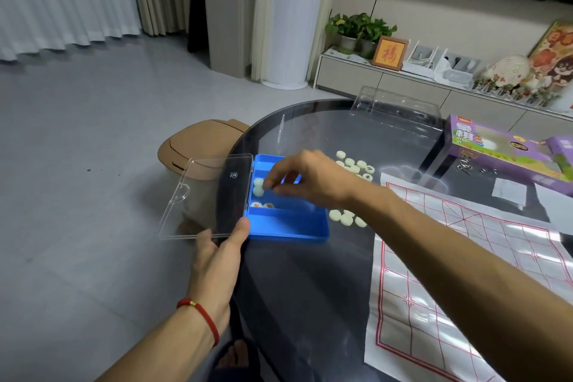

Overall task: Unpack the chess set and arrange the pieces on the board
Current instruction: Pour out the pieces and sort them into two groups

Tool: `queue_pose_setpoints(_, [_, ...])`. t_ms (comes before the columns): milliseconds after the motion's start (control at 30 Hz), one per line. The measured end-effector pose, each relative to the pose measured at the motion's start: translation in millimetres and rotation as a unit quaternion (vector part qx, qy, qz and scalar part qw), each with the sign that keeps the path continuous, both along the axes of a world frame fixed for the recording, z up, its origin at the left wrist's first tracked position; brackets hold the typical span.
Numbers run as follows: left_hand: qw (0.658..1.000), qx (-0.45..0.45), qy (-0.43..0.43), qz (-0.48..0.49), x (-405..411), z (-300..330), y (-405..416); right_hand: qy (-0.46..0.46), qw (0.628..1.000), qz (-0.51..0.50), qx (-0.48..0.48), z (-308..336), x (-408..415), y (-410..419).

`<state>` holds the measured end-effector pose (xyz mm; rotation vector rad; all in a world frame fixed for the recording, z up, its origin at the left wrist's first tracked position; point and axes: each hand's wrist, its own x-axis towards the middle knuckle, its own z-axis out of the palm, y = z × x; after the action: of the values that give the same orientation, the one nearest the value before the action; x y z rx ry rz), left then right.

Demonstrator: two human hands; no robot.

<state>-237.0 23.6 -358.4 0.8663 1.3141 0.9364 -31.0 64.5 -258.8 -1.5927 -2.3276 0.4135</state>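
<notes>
left hand: at the near left corner of the blue case, thumb on top where the clear lid hinges; its grip is grasping the lid's near edge from above and below.
right hand: reaches across over the case, fingertips down in a compartment; the grip looks like a pinch on one pale disc, though the piece is mostly hidden.
blue case: lies open at the left rim of the dark round desk, lid swung out flat past the desk's edge.
pieces in case: a few cream xiangqi discs in the left compartments, two of them with red characters.
loose pieces: a cluster on the desk beyond the case, some with black characters; a smaller group just right of the case.
board: a glossy sheet with red grid lines, spread on the desk to the right, no pieces on it.
purple box: on the far right of the desk.
clear tray: at the desk's far edge.
</notes>
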Motion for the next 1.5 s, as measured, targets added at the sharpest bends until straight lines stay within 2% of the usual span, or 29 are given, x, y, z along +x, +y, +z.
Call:
queue_pose_setpoints(100, [1.0,0.001,0.016,0.001,1,-4,2,0.038,0.998,-0.003,-0.054,-12,-20,1])
queue_pose_setpoints(333, [1.0,0.002,0.003,0.011,2,-4,0,-0.043,0.993,-0.062,-0.093,-13,-35,4])
queue_pose_setpoints(633, [1.0,0.011,0.004,0.011,2,-2,-1,-0.029,0.988,-0.076,-0.129,-12,-34,4])
queue_pose_setpoints(867, [1.0,0.001,0.005,0.007,3,0,-2,0.093,0.979,-0.108,-0.144,-21,-29,3])
queue_pose_setpoints(1033, [1.0,-0.002,0.007,0.003,2,-3,1,0.119,0.972,-0.093,-0.181,-13,-30,5])
queue_pose_setpoints(1267, [1.0,0.004,0.002,0.005,1,-2,1,-0.007,0.991,-0.078,-0.112,-11,-36,2])
queue_pose_setpoints(1400, [1.0,0.008,0.012,0.013,2,-4,3,0.017,0.994,-0.083,-0.074,-11,-31,-10])
queue_pose_setpoints(1500, [1.0,0.008,0.017,0.01,1,-3,3,0.08,0.99,-0.107,-0.049,-7,-18,-18])
